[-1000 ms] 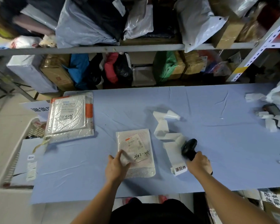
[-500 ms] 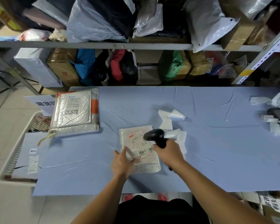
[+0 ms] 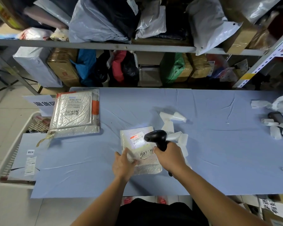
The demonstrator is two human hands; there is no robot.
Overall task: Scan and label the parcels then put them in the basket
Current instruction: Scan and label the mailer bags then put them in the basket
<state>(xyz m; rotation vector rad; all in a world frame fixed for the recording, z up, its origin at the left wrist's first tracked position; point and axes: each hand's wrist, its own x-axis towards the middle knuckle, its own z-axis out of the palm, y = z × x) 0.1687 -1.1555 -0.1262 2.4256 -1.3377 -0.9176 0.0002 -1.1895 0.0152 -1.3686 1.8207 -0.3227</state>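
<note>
Surroundings of the grip. Beneath it and spreading to both sides lies a table (image 3: 219,160) draped in creased pale-blue cloth. Beyond it stands a grey metal rack. Its upper shelf (image 3: 88,45) carries a grey poly bag (image 3: 95,25) ahead and left and a white poly bag (image 3: 207,25) ahead and right. The level below holds, left to right, a brown carton (image 3: 64,69), a blue bag (image 3: 87,64), a red bag (image 3: 118,66), a black bag (image 3: 130,69) and a green bag (image 3: 171,67). A perforated upright (image 3: 265,57) rises far ahead and right. Ahead and left, at the table's corner, hangs a paper sign (image 3: 41,103) with printed characters. Far right, a black device (image 3: 276,117) lies on the cloth. Pale floor tiles (image 3: 6,206) lie near left.
</note>
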